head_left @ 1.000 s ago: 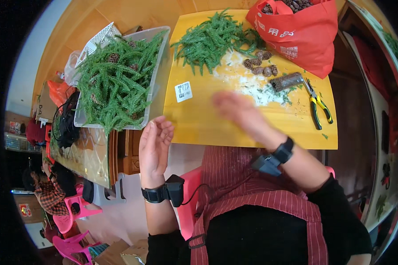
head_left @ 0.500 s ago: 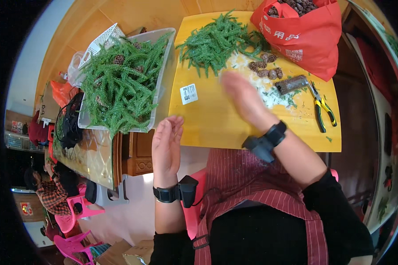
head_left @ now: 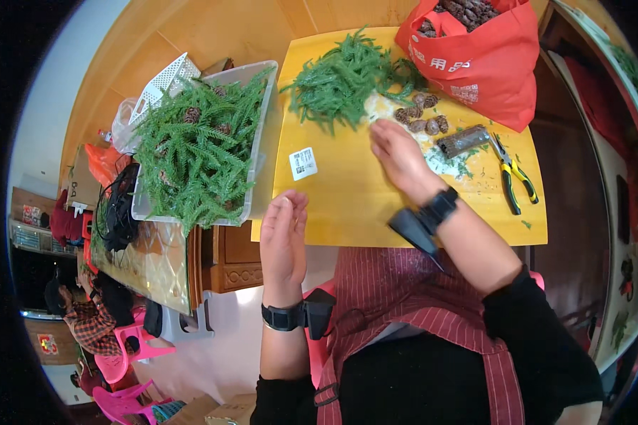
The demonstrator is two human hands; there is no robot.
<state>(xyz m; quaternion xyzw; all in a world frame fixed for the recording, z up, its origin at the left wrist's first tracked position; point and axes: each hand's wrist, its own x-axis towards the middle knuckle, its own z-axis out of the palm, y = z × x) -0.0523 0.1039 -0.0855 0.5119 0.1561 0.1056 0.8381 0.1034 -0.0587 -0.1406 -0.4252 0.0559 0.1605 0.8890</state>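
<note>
My left hand is raised at the near left edge of the yellow tabletop, fingers stretched out and holding nothing. My right hand is over the middle of the tabletop, its fingers extended and no object visible in it. Just beyond it lie several pine cones on white powder. A heap of green artificial pine sprigs covers the far left of the tabletop. Between my hands and that heap is a white printed label.
Left of the tabletop stands a clear plastic bin heaped with pine sprigs and cones. A red bag of pine cones occupies the far right. Nearer are a dark brown wrapped cylinder and yellow-black pliers. A person sits at far left.
My right hand has moved slightly nearer to me and right, away from the sprig heap. My left hand has shifted a little right. The view has tilted slightly.
</note>
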